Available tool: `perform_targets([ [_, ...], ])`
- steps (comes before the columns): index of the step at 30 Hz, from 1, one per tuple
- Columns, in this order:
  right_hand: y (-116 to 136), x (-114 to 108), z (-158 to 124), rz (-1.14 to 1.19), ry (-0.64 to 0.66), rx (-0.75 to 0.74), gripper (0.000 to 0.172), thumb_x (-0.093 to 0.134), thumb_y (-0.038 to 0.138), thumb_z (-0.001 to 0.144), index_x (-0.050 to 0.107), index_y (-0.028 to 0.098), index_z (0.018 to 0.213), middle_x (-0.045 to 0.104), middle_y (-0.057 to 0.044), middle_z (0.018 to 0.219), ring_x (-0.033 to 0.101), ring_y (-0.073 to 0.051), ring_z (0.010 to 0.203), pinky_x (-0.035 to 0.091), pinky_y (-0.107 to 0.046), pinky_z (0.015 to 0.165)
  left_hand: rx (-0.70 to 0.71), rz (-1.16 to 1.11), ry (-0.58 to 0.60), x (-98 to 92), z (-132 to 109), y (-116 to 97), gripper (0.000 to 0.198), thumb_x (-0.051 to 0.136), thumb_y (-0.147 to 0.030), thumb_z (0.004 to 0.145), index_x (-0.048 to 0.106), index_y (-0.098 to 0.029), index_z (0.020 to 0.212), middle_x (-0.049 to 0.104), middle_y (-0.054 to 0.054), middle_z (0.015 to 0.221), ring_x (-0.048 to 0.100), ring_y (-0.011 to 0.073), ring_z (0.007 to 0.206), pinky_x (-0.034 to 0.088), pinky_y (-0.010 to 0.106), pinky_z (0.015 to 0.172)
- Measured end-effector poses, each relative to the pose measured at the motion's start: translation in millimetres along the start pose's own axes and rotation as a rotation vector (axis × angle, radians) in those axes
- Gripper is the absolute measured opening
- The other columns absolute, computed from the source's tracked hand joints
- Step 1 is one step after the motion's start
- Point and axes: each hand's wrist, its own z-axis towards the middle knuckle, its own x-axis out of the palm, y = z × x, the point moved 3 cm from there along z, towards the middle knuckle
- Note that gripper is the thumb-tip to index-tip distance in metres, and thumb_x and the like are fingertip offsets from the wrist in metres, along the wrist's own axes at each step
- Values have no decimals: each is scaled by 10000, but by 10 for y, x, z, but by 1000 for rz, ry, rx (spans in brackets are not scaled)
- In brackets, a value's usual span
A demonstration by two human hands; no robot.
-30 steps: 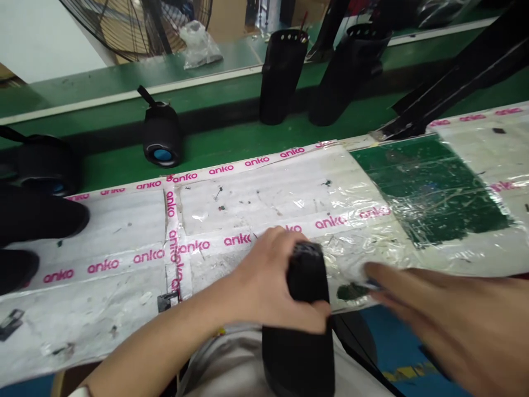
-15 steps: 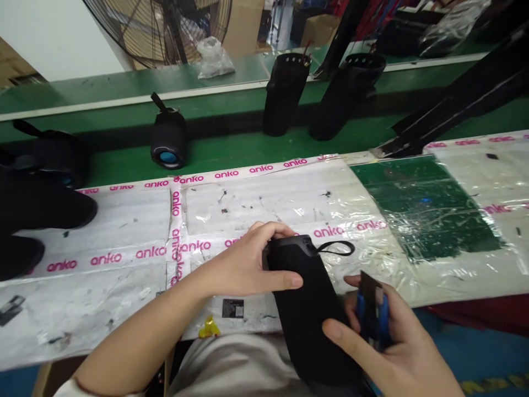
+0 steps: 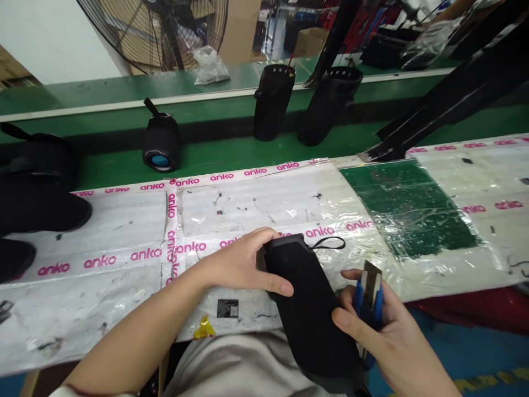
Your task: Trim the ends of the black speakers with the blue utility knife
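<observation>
A long black fabric-covered speaker [image 3: 316, 317] with a strap loop [image 3: 330, 242] lies tilted in front of my body, over the table's near edge. My left hand [image 3: 248, 264] is wrapped around its upper end, with the thumb across the fabric. In my right hand [image 3: 384, 331] is a blue utility knife [image 3: 367, 300], its wide blade pointing up and away from me. The right thumb touches or lies very close to the speaker's side; I cannot tell which. Beside my left forearm a small black label with a square code [image 3: 227, 309] lies on the table.
Small black speakers with straps [image 3: 161, 142] stand on the green strip behind. Two tall black housings [image 3: 274, 105] stand farther right. Black speakers [image 3: 45, 207] crowd the left edge. A dark slanted post [image 3: 446, 94] rises at right, and a fan [image 3: 165, 33] stands beyond the table.
The view has shifted slightly, so the background sits further left. My right hand has turned the knife a little, showing more of its blade. Both hands keep their holds.
</observation>
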Motion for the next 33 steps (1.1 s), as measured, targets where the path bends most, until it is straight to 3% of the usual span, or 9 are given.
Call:
perform_targets([
  [6, -26, -26, 41, 111, 11, 97, 763, 940, 735, 738, 583, 287, 1241, 556, 61, 810, 509, -186, 713, 417, -328, 664, 5, 17, -25, 37, 1, -12, 633, 976, -582, 701, 643, -217, 1096, 653, 59, 1162, 604, 274, 1080, 478, 411, 926],
  [11, -7, -19, -28, 68, 83, 76, 643, 866, 739, 827, 597, 314, 1229, 520, 75, 773, 476, -164, 660, 451, -281, 619, -4, 130, -11, 39, -46, -65, 657, 949, -675, 689, 620, -222, 1033, 619, 39, 1078, 573, 247, 987, 449, 355, 810],
  [13, 4, -58, -77, 4, 112, 58, 554, 833, 709, 881, 644, 325, 1233, 597, 51, 807, 581, -175, 703, 533, -260, 655, 36, 185, 46, 19, -50, -92, 633, 968, -665, 658, 604, -223, 926, 599, 11, 987, 555, 220, 909, 424, 330, 760],
  [16, 114, -110, -112, -311, 207, -190, 360, 695, 576, 1033, 689, 348, 1312, 797, -12, 1008, 786, -223, 851, 621, -242, 652, 71, 252, 91, -36, -30, -95, 623, 987, -658, 641, 583, -214, 807, 593, -8, 886, 545, 200, 846, 415, 321, 749],
  [19, 283, -66, -110, -639, 265, -519, 310, 535, 457, 1101, 711, 323, 1318, 834, -54, 1016, 811, -284, 756, 635, -315, 547, 75, 179, 143, -78, 4, -63, 585, 994, -645, 661, 664, -211, 875, 670, 11, 951, 614, 215, 897, 472, 321, 803],
  [23, 387, 48, -31, -756, 201, -570, 450, 662, 538, 991, 716, 272, 1350, 800, -105, 942, 776, -351, 733, 608, -392, 524, 121, 110, 200, -109, 34, -43, 562, 1013, -608, 672, 693, -206, 898, 666, 9, 951, 632, 203, 893, 499, 305, 816],
  [27, 378, 110, 15, -821, 179, -620, 513, 708, 550, 942, 702, 279, 1377, 775, -98, 899, 744, -335, 707, 554, -378, 495, 123, 116, 212, -119, 55, -40, 585, 1012, -640, 656, 689, -206, 880, 658, 0, 915, 624, 197, 863, 498, 305, 798],
  [33, 413, 121, -13, -930, 226, -736, 524, 713, 423, 930, 654, 293, 1434, 738, -79, 870, 675, -279, 626, 464, -355, 466, 162, 65, 240, -112, 77, -26, 553, 1016, -623, 669, 713, -216, 887, 693, -6, 898, 636, 198, 851, 517, 315, 814],
])
